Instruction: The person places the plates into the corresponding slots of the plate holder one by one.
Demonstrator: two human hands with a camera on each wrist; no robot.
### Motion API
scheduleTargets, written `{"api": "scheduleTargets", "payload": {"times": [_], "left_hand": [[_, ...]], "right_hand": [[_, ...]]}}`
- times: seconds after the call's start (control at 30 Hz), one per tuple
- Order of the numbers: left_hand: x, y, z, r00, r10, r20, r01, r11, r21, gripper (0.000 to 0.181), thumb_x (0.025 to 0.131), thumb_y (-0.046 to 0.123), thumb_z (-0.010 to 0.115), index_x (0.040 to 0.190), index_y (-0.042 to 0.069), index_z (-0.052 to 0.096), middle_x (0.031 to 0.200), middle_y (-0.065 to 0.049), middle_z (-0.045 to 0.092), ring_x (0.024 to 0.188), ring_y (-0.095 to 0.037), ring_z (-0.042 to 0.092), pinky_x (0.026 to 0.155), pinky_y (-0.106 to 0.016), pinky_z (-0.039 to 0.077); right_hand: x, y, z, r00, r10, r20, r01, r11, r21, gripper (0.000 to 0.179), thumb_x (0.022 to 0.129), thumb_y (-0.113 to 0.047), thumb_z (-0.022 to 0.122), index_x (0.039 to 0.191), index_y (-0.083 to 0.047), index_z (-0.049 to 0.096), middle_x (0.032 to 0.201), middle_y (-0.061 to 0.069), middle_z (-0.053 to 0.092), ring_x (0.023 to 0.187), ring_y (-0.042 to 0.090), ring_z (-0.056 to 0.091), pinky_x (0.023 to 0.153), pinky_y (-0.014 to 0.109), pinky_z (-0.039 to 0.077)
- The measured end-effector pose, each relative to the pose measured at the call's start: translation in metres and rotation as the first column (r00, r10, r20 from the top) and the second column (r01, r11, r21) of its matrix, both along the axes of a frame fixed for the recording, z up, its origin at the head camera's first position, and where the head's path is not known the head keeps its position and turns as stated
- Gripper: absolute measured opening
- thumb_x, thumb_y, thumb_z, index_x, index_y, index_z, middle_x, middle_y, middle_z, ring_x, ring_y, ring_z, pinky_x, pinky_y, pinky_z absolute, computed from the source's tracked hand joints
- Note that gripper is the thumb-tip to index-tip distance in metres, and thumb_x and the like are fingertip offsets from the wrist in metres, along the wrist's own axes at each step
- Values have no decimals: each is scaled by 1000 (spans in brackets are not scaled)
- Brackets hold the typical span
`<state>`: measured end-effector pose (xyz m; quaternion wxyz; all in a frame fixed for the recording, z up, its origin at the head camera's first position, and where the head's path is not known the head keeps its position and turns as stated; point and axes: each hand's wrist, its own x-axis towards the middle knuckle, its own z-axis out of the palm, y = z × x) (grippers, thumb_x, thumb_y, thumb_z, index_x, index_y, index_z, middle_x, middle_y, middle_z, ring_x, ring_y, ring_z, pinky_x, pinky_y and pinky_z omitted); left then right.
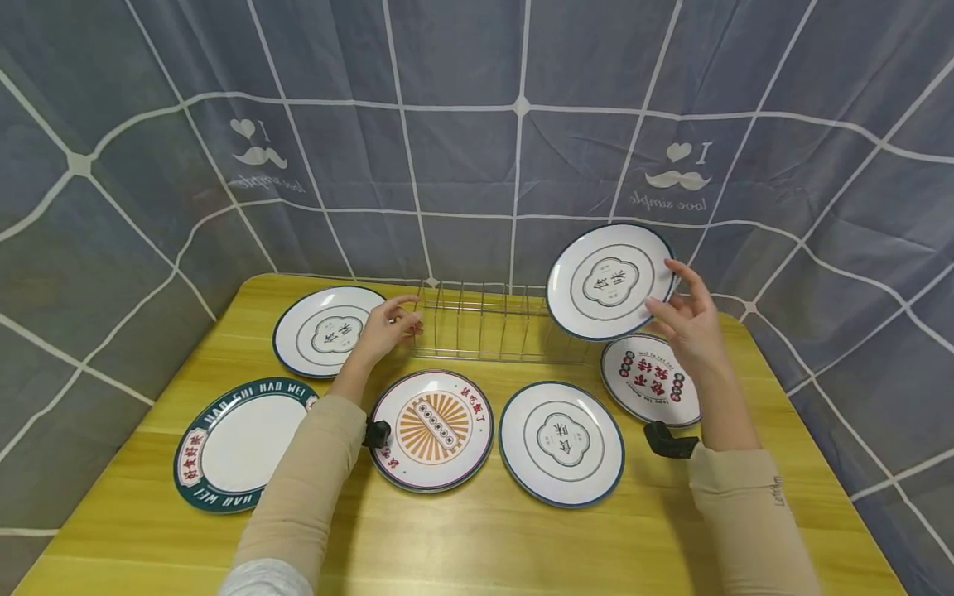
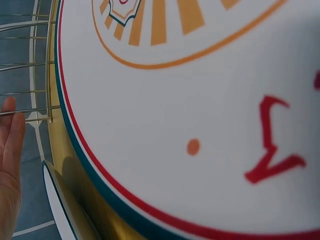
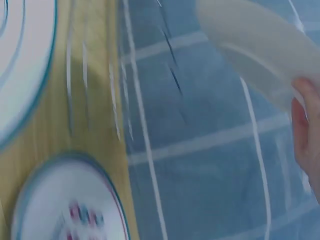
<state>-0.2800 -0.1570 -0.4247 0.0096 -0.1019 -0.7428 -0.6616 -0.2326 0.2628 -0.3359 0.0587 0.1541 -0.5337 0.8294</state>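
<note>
The right hand (image 1: 693,331) pinches a blue-rimmed plate (image 1: 609,281) by its edge, raised over the right end of the wire rack (image 1: 482,310); the left hand (image 1: 383,331), fingers loose, is at the rack's left end. Five other plates (image 1: 432,430) lie left, right and in front of it on the worktop (image 1: 447,542). Racking seems underway; next, likely, turn the plate edge-down between wires.
</note>
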Motion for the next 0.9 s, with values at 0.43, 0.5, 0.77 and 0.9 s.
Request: {"api": "scheduleTargets", "payload": {"times": [0.43,0.5,0.77,0.9], "left_hand": [[0,4,4,997,36,70,-32,998,-48,37,93,8,53,129,2,47,97,-31,56,91,-46,57,83,-55,46],[0,4,4,997,36,65,-33,998,-50,36,93,8,53,128,2,48,97,-30,56,90,-44,58,82,-55,47],[1,5,8,997,17,75,-14,999,-36,37,93,8,53,128,1,47,99,-34,54,91,-47,56,82,-57,46],[9,8,20,996,17,93,-14,999,-31,36,93,4,51,128,-2,46,100,-39,51,93,-50,53,84,-60,43]], "right_hand": [[-31,-104,-5,1000,-18,22,13,979,203,60,84,4,61,135,-17,39,109,13,50,86,13,60,66,24,54],[-34,-117,-4,1000,-25,17,20,970,243,60,84,3,62,136,-17,39,109,12,50,85,12,60,66,24,54],[-40,-160,-1,996,-75,-52,90,912,400,60,83,1,65,135,-14,41,114,21,50,84,14,57,70,35,55],[-42,-179,-2,992,-91,-82,119,882,456,59,81,1,66,134,-11,43,111,23,50,84,17,55,68,35,56]]}}
